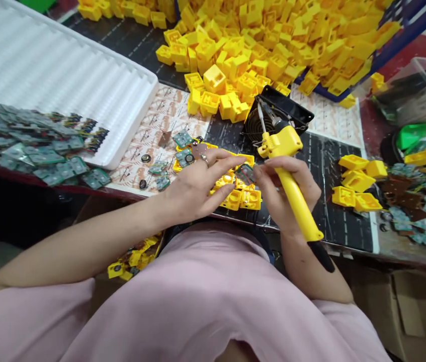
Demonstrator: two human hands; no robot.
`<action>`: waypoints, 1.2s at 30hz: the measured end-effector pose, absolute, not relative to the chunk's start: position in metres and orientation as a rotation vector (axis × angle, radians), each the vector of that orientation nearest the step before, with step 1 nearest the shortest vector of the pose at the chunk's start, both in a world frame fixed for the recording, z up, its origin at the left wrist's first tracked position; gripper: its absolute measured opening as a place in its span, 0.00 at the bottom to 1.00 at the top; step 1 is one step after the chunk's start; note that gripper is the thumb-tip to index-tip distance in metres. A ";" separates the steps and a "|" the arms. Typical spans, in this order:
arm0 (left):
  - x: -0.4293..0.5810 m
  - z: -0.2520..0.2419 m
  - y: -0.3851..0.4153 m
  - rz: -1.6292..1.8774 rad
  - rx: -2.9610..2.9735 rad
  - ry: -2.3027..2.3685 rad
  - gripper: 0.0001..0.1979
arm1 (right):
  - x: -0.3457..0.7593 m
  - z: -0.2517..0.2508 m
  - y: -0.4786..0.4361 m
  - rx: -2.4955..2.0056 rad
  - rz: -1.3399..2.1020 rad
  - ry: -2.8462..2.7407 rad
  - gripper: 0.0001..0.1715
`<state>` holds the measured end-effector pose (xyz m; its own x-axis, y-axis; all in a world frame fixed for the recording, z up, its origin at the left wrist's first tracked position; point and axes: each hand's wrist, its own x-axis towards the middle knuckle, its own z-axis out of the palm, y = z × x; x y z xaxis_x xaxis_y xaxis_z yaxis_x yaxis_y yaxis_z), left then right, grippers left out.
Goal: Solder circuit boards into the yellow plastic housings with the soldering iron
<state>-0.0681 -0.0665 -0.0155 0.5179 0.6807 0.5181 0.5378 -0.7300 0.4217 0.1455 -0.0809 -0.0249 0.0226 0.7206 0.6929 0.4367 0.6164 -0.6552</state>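
Observation:
My left hand (197, 183) and my right hand (286, 188) meet over a cluster of yellow plastic housings (241, 196) at the table's near edge. Between their fingertips is a small green circuit board (245, 173), pinched from both sides. My right hand also holds a yellow soldering iron (290, 176), its handle lying along the palm and its metal tip (261, 118) pointing away from me. My left hand wears a ring and its fingers are stretched toward the board.
A big heap of yellow housings (273, 45) fills the far side. A black fan (273, 113) stands behind the iron. Left: a white ribbed tray (47, 65) with several green boards (43, 151). More boards (420, 211) and housings (356, 186) lie right. A cardboard box (416, 311) sits below.

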 end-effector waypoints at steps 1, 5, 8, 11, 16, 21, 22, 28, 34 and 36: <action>-0.066 -0.020 -0.068 1.124 2.657 1.049 0.20 | 0.143 -0.025 -0.081 -0.978 0.342 -1.573 0.12; -0.054 -0.032 -0.068 1.473 2.871 1.062 0.09 | 0.136 -0.023 -0.084 -0.934 0.532 -1.488 0.12; -0.052 -0.032 -0.064 1.523 2.905 1.016 0.02 | 0.135 -0.024 -0.087 -0.929 0.582 -1.462 0.11; -0.056 -0.031 -0.062 1.481 2.980 0.958 0.02 | 0.136 -0.027 -0.089 -0.960 0.614 -1.466 0.10; -0.066 -0.030 -0.064 1.472 3.066 0.756 0.05 | 0.136 -0.031 -0.090 -0.987 0.644 -1.525 0.10; -0.067 -0.029 -0.071 1.442 2.280 0.873 0.03 | 0.133 -0.034 -0.093 -0.968 0.562 -1.522 0.10; -0.065 -0.029 -0.071 1.403 1.990 0.919 0.07 | 0.131 -0.035 -0.094 -0.952 0.542 -1.517 0.10; -0.058 -0.020 -0.060 1.073 0.930 0.884 0.29 | 0.126 -0.044 -0.095 -0.808 0.210 -1.721 0.10; -0.094 0.002 -0.048 0.819 1.724 1.126 0.12 | 0.161 -0.037 -0.107 -0.887 0.194 -1.803 0.08; -0.101 0.000 -0.048 0.521 2.140 1.243 0.07 | 0.178 -0.032 -0.118 -0.948 0.240 -1.824 0.11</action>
